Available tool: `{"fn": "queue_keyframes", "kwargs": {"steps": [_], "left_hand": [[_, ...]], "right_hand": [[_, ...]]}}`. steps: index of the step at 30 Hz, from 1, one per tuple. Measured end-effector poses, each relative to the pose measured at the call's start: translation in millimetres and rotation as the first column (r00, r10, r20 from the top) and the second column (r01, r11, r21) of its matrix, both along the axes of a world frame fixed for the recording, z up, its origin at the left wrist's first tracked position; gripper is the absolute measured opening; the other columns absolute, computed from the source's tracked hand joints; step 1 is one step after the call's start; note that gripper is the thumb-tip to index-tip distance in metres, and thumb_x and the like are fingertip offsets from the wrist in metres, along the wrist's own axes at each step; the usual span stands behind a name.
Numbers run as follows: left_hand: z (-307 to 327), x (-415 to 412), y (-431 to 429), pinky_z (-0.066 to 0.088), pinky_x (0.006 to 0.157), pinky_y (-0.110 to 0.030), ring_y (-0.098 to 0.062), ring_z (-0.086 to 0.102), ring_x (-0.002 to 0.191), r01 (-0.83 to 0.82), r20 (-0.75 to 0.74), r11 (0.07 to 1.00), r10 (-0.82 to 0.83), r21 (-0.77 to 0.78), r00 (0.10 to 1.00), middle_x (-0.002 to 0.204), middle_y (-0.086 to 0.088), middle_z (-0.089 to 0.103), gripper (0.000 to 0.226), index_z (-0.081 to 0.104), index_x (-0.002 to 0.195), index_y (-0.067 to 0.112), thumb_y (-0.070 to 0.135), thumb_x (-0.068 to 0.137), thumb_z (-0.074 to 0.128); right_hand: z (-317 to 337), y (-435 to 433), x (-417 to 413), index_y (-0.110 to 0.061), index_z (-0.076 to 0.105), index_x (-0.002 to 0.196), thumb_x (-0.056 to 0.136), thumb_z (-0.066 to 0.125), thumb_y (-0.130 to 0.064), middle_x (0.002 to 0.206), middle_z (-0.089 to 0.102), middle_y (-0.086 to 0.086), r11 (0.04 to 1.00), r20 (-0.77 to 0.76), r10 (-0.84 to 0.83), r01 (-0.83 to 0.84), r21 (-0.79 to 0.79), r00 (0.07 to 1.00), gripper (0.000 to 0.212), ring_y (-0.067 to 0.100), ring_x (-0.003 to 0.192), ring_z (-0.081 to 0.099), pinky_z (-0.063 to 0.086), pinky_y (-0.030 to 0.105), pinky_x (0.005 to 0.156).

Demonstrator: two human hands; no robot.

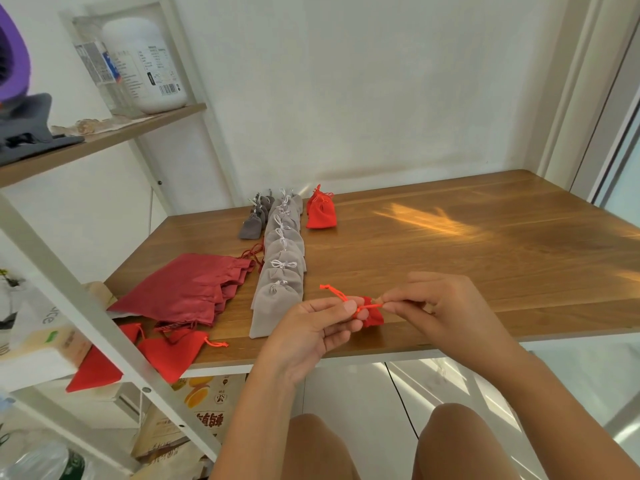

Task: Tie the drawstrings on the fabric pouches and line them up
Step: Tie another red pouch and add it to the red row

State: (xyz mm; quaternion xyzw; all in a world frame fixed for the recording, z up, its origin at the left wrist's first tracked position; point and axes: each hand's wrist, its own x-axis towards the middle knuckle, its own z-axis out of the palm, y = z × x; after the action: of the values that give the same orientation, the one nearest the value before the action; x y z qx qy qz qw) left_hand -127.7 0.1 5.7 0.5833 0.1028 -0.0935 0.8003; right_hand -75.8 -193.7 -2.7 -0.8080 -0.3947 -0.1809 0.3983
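Observation:
A small red pouch hangs between my hands above the table's front edge. My left hand pinches one end of its red drawstring, whose loose loop sticks up to the left. My right hand pinches the other end at the pouch's neck. A row of several tied light-grey pouches runs back across the wooden table. Tied red pouches lie at the far end, right of that row. Dark-grey tied pouches lie left of it. Untied red pouches sit at the front left corner.
A stack of larger dark-red satin pouches lies left of the grey row. A white shelf frame crosses the left foreground, with a white bottle on its wooden shelf. Bags and boxes sit under the table. My knees show below.

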Motion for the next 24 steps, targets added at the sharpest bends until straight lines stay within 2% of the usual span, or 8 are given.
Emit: {"fn": "queue_keyframes", "kwargs": {"steps": [2, 5, 9, 12, 16, 19, 21, 24], "left_hand": [[0, 0, 2, 0.054, 0.054, -0.015, -0.009, 0.066, 0.061, 0.001, -0.002, 0.999, -0.001, -0.042, 1.000, 0.076, -0.009, 0.071, 0.013, 0.078, 0.077, 0.008, 0.008, 0.067, 0.069], [0, -1, 2, 0.053, 0.054, -0.014, -0.008, 0.064, 0.058, -0.011, 0.024, 1.000, 0.011, 0.018, 1.000, 0.068, -0.006, 0.068, 0.011, 0.077, 0.071, 0.011, 0.006, 0.063, 0.072], [2, -1, 0, 0.051, 0.056, -0.015, -0.008, 0.063, 0.060, -0.006, 0.100, 0.991, -0.007, 0.134, 0.995, 0.069, -0.005, 0.069, 0.015, 0.073, 0.080, 0.009, 0.006, 0.065, 0.074], [3, -1, 0, 0.051, 0.065, -0.015, -0.009, 0.064, 0.070, -0.014, 0.193, 0.961, -0.041, 0.276, 0.980, 0.075, -0.003, 0.071, 0.013, 0.072, 0.082, 0.012, 0.002, 0.074, 0.073], [3, 1, -4, 0.051, 0.075, -0.016, -0.010, 0.064, 0.075, -0.059, 0.323, 0.911, -0.083, 0.407, 0.943, 0.076, 0.000, 0.071, 0.016, 0.072, 0.081, 0.014, -0.001, 0.075, 0.075], [4, 1, -8, 0.051, 0.075, -0.017, -0.009, 0.066, 0.076, -0.104, 0.414, 0.893, -0.098, 0.438, 0.905, 0.077, 0.000, 0.071, 0.017, 0.071, 0.081, 0.011, -0.005, 0.075, 0.074], [3, 2, -9, 0.052, 0.074, -0.019, -0.010, 0.067, 0.076, -0.133, 0.466, 0.879, -0.110, 0.458, 0.878, 0.075, 0.003, 0.071, 0.019, 0.070, 0.078, 0.012, -0.008, 0.076, 0.073], [-1, 4, -9, 0.054, 0.074, -0.025, -0.013, 0.066, 0.075, -0.206, 0.511, 0.840, -0.096, 0.502, 0.854, 0.074, 0.002, 0.070, 0.023, 0.068, 0.073, 0.014, -0.008, 0.076, 0.071]], "right_hand": [[5, -3, -3, -0.027, 0.078, 0.090, 0.081, 0.067, -0.028, 0.067, 0.063, -0.013, 0.999, -0.034, 0.042, -0.042, 0.013, 0.999, 0.013, 0.003, 0.064, 0.055, 0.039, 0.011, 0.059], [9, -5, -6, -0.029, 0.078, 0.090, 0.080, 0.072, -0.025, 0.069, 0.064, -0.015, 0.996, -0.068, 0.087, -0.086, 0.012, 0.994, 0.013, 0.002, 0.065, 0.057, 0.040, 0.010, 0.060], [11, -9, -7, -0.029, 0.079, 0.087, 0.079, 0.076, -0.018, 0.071, 0.068, -0.010, 0.993, -0.219, 0.115, -0.106, 0.052, 0.969, 0.014, 0.014, 0.068, 0.059, 0.046, 0.024, 0.062], [13, -11, -6, -0.026, 0.079, 0.081, 0.081, 0.073, -0.027, 0.079, 0.069, -0.010, 0.982, -0.329, 0.189, -0.176, 0.070, 0.925, 0.006, 0.016, 0.075, 0.061, 0.049, 0.031, 0.069], [13, -7, 0, -0.027, 0.074, 0.085, 0.081, 0.068, -0.043, 0.097, 0.066, -0.016, 0.993, -0.250, 0.096, -0.077, 0.087, 0.964, 0.017, 0.009, 0.095, 0.061, 0.043, 0.018, 0.078], [8, -1, 3, -0.031, 0.070, 0.096, 0.081, 0.075, -0.029, 0.103, 0.067, -0.021, 0.997, -0.259, 0.075, -0.073, 0.018, 0.963, 0.017, 0.001, 0.105, 0.058, 0.039, 0.013, 0.088], [6, 2, 2, -0.033, 0.069, 0.100, 0.082, 0.074, -0.020, 0.100, 0.067, -0.025, 0.997, -0.313, 0.079, -0.078, 0.015, 0.946, 0.023, -0.005, 0.102, 0.058, 0.038, 0.008, 0.086], [4, 8, -1, -0.026, 0.072, 0.096, 0.083, 0.073, -0.018, 0.093, 0.070, -0.018, 0.995, -0.358, 0.093, -0.081, 0.049, 0.929, 0.015, -0.003, 0.093, 0.062, 0.043, 0.008, 0.080]]}}
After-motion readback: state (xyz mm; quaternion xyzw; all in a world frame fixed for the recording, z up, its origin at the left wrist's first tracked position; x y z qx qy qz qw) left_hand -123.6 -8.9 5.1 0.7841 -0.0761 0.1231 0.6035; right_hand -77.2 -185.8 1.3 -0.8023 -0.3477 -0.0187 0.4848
